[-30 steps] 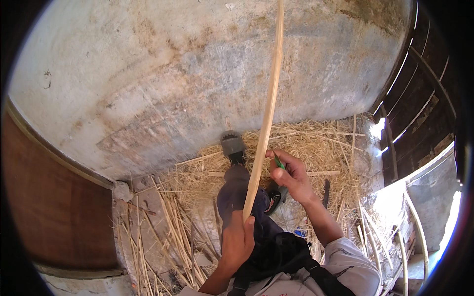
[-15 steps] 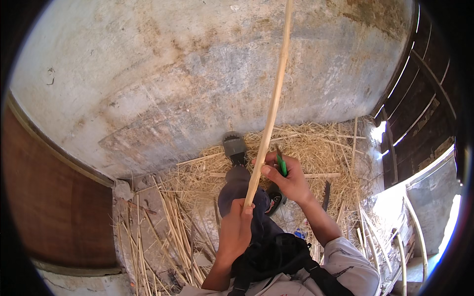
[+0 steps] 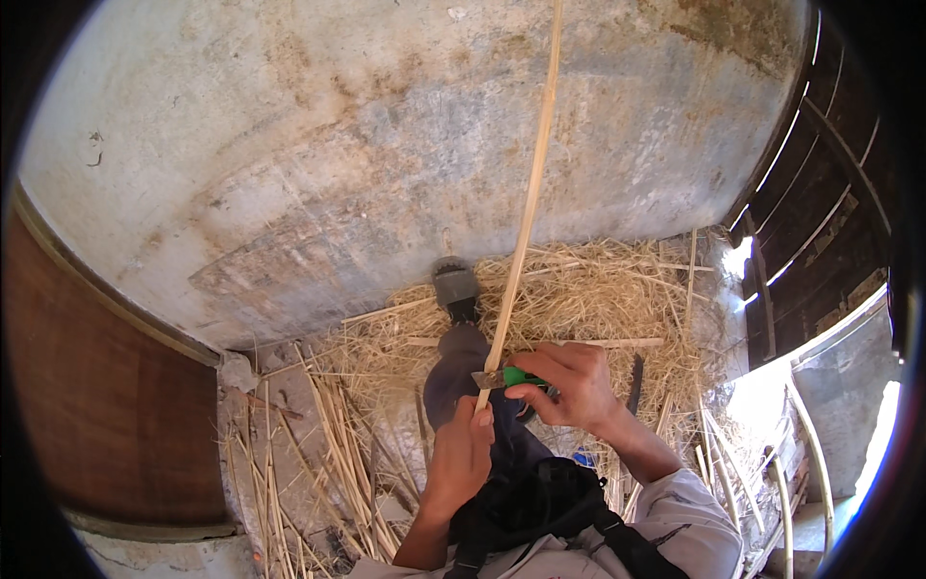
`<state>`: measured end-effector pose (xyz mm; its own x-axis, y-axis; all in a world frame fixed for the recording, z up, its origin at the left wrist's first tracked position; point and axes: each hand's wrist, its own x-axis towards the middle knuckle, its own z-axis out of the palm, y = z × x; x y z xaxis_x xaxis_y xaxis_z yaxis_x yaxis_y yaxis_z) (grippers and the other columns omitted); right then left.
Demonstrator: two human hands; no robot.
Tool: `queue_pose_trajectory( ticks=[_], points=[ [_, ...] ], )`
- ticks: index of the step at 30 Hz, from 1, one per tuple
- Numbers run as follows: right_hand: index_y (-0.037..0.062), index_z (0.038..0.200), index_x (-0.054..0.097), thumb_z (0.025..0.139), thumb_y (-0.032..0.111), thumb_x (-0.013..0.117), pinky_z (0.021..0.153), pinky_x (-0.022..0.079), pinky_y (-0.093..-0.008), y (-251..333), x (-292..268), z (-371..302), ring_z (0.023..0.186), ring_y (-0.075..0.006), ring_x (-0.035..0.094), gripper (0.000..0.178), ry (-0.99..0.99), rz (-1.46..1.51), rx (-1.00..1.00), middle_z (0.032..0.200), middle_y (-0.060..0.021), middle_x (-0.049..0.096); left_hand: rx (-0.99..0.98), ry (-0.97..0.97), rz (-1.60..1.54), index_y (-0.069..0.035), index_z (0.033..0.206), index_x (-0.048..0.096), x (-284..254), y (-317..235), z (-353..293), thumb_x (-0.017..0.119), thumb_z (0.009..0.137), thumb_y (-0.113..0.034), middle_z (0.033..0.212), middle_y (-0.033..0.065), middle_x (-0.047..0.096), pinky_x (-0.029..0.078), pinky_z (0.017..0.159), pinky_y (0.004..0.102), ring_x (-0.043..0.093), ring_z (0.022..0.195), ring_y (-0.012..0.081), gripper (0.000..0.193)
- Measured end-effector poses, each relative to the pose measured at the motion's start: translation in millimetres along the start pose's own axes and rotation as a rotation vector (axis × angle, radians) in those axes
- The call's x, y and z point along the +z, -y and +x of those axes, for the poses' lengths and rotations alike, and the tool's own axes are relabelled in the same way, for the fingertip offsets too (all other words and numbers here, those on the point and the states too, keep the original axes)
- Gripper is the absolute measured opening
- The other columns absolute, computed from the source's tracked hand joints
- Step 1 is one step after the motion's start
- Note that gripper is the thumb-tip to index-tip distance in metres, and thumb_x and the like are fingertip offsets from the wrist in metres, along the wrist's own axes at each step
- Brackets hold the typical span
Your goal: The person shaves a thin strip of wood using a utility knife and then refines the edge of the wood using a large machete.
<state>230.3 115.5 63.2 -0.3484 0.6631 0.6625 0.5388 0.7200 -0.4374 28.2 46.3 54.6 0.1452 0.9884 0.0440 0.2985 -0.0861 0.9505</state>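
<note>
Two things in hand: a pale bamboo strip (image 3: 528, 227) in the left, a green-handled knife (image 3: 521, 377) in the right. Clamps the fingers of the left hand (image 3: 457, 463) together on the strip's lower end, with the thumb uppermost. Wraps the fingers of the right hand (image 3: 582, 388) tightly round the knife's handle, thumb below, knuckles above. Holds the short blade (image 3: 489, 380) across the strip, just above the left fingertips, its tip reaching past the strip's left side. Cannot tell whether the edge bites.

Slants the strip upward and a little to the right from the left hand, faintly bowed, in front of a stained wall (image 3: 386, 174) and out past the upper rim of the view.

Rests a dark shoe (image 3: 456, 285) near the foot of the wall, below a dark trouser leg (image 3: 451, 372) to the left of the strip. Wears a black strapped pack (image 3: 526, 507) over a light shirt (image 3: 680, 511).

Around the feet, a thick scatter of straw-coloured shavings (image 3: 617, 289), with a dark toothed blade (image 3: 635, 381) just right of the right hand. Farther out, a loose heap of long thin strips (image 3: 333, 454) at left, several pale poles (image 3: 786, 511) at lower right, a brown panel (image 3: 116, 386) at far left and dark planks (image 3: 815, 227) at upper right.
</note>
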Motion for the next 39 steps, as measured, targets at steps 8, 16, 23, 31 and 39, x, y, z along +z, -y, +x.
queue_pose_trajectory(
  ticks=[8, 16, 23, 31, 39],
  points=[
    [0.0133, 0.098, 0.075, 0.084, 0.037, 0.084, 0.052, 0.05, -0.0352, 13, -3, 5, 0.057, -0.0207, 0.065, 0.029, -0.028, -0.134, 0.016, 0.075, -0.0003, 0.066, 0.016, -0.079, 0.147, 0.001, 0.105, 0.054, 3, -5, -1, 0.039, 0.112, -0.025, 0.068, 0.019, 0.057, 0.046, 0.057, 0.0446, 0.061, 0.058, 0.0358, 0.031],
    [0.0135, 0.099, 0.076, 0.084, 0.036, 0.085, 0.054, 0.051, -0.035, -7, 4, 11, 0.06, -0.0216, 0.067, 0.029, -0.116, -0.141, 0.055, 0.076, -0.0003, 0.068, -0.033, -0.056, 0.202, 0.002, 0.103, 0.054, 2, -1, -8, 0.038, 0.113, -0.024, 0.067, 0.0195, 0.057, 0.046, 0.056, 0.0456, 0.062, 0.058, 0.0381, 0.032],
    [0.013, 0.098, 0.076, 0.083, 0.035, 0.086, 0.054, 0.051, -0.0349, -9, 7, 17, 0.06, -0.021, 0.067, 0.028, -0.097, -0.175, 0.021, 0.076, 0.0002, 0.069, -0.045, -0.087, 0.201, 0.001, 0.102, 0.054, 0, 5, -10, 0.039, 0.113, -0.025, 0.065, 0.0191, 0.057, 0.047, 0.056, 0.0468, 0.062, 0.057, 0.0387, 0.032],
    [0.0098, 0.103, 0.078, 0.091, 0.033, 0.081, 0.053, 0.05, -0.0371, -50, 16, 23, 0.058, -0.0266, 0.066, 0.026, -0.371, -0.221, 0.144, 0.074, -0.0067, 0.071, -0.096, -0.05, 0.33, 0.0, 0.104, 0.054, -2, 21, -23, 0.041, 0.112, -0.024, 0.066, 0.0192, 0.059, 0.048, 0.058, 0.049, 0.065, 0.061, 0.0421, 0.028],
    [0.0081, 0.106, 0.075, 0.096, 0.031, 0.075, 0.055, 0.046, -0.0356, -83, -17, 58, 0.056, -0.0229, 0.061, 0.025, -0.305, -0.169, 0.362, 0.07, -0.0133, 0.066, -0.074, -0.014, 0.31, -0.002, 0.107, 0.052, -10, 49, -37, 0.044, 0.112, -0.023, 0.067, 0.0189, 0.057, 0.046, 0.059, 0.0478, 0.063, 0.062, 0.0418, 0.023]
  ],
)
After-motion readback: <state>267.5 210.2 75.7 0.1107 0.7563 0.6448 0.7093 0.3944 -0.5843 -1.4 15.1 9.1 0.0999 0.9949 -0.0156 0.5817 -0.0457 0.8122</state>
